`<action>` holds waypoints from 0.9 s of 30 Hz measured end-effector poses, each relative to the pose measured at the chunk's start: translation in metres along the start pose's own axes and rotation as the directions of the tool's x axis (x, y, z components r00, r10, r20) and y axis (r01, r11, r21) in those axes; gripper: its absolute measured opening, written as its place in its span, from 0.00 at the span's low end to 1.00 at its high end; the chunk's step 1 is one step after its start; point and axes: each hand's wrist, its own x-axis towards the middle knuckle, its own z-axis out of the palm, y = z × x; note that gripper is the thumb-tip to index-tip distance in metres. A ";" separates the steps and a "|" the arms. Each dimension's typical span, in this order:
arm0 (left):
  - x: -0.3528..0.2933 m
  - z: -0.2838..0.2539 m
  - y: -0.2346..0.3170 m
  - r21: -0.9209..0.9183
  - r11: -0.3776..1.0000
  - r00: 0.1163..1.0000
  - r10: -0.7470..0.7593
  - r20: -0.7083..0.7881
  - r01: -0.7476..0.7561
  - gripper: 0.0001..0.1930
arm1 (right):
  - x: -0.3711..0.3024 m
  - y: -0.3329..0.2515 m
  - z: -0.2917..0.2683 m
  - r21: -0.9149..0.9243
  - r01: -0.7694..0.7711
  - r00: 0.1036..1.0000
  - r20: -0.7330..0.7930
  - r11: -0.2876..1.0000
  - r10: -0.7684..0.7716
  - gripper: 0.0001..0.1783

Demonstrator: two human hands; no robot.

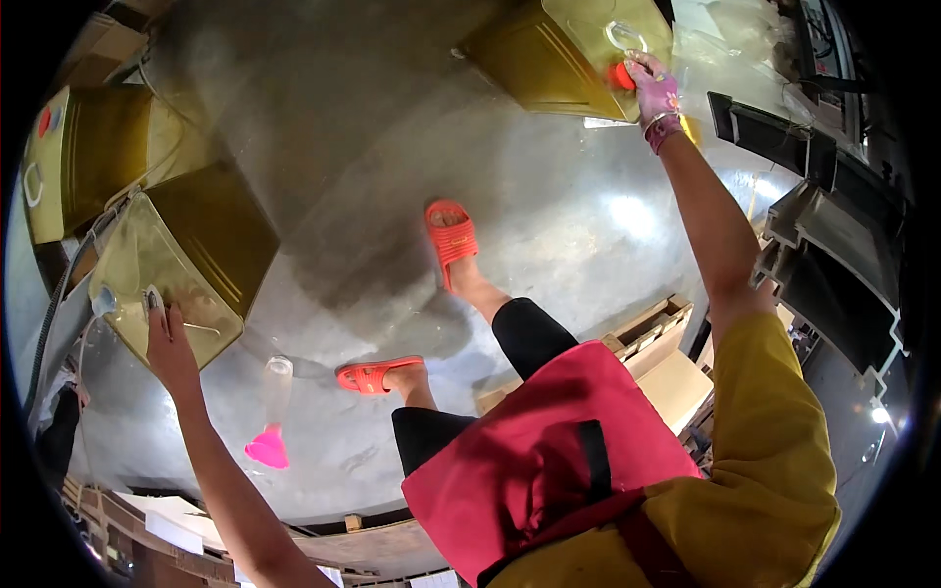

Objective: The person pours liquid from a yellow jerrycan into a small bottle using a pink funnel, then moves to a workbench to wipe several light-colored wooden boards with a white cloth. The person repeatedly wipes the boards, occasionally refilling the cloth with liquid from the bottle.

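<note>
Left hand (169, 338) at 9 o'clock, apparently bare, laid over the top face of the left tin (221, 235), fingers close by a thin handle (201, 328); impossible to tell whether wrapped around it. Right hand (654, 98) between 1 and 2 o'clock, pink-gloved, fingers at the top of the right tin (539, 69), just beside a red cap (619, 75) and near a white handle (642, 43); grip not discernible. Hands widely apart, one to a tin.

Handling, as judged: walls stiff, metal-like, likelier to dent than to break; smooth faces probably slippery; light if empty, heavy if filled, contents hidden. Best taken by the top handle, with a second hand under a bottom edge.

Count: tins, three (9 o'clock, 1 o'clock, plus an upper tin (108, 147) at 10 o'clock, untouched); handles, three; red caps, two; bluish caps (103, 302), two; red sandals (451, 240), two, near centre toward 12 and 8 o'clock; pink piece (267, 449), kind unclear, one, at 8 o'clock; red apron (529, 470), one, at 5 o'clock.
</note>
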 end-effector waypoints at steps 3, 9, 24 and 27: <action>0.005 0.001 -0.004 0.014 0.998 0.998 -0.053 0.017 0.053 0.18 | 0.002 0.007 -0.001 -0.275 0.114 0.990 -0.043 0.955 -0.131 0.17; 0.020 0.002 -0.031 -0.070 0.989 0.989 -0.126 0.081 0.132 0.20 | -0.061 -0.040 -0.006 -0.177 0.079 0.985 -0.140 0.981 -0.104 0.21; -0.174 -0.057 0.098 -0.401 0.723 0.803 -0.362 0.474 0.563 0.19 | -0.438 0.007 0.061 0.034 -0.938 0.311 0.514 0.344 0.799 0.18; -0.224 -0.103 0.142 -0.491 0.537 0.714 -0.364 0.599 0.686 0.16 | -0.428 -0.012 0.069 -0.107 -0.906 0.324 0.445 0.409 0.835 0.20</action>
